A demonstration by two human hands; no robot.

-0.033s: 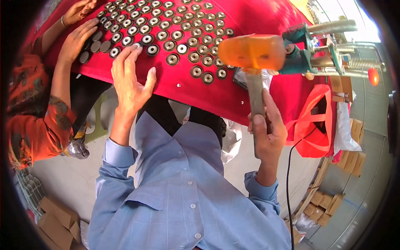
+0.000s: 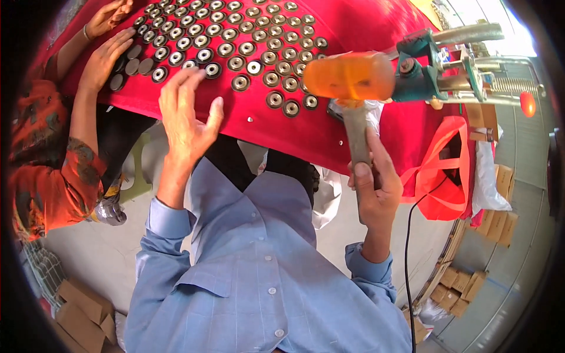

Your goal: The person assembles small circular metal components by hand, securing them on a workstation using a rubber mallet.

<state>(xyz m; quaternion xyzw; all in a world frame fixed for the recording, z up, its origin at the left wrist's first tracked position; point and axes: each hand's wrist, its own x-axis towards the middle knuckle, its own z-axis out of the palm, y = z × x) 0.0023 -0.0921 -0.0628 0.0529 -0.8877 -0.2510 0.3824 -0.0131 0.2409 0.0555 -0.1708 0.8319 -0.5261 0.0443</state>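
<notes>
My right hand is wrapped round the grey handle of a mallet with an orange, see-through head, held upright above the red tablecloth. Over the table's near edge my left hand is open, thumb spread from the fingers, and its blurred fingertips are at the nearest discs. Whether they touch one cannot be told. Several round metal discs with dark rims and holed centres lie in rows on the red tablecloth. Plain dark round pieces lie left of my left hand.
A co-worker's hands rest at the left of the discs. A green clamp-like metal fixture with a spring stands right of the mallet head. A red bag hangs at the table's right side, beside a black cable. Cardboard boxes stand at the lower right.
The mallet head has shifted slightly left and down in the picture. The discs appear a little further left and up. My left hand stays at nearly the same place.
</notes>
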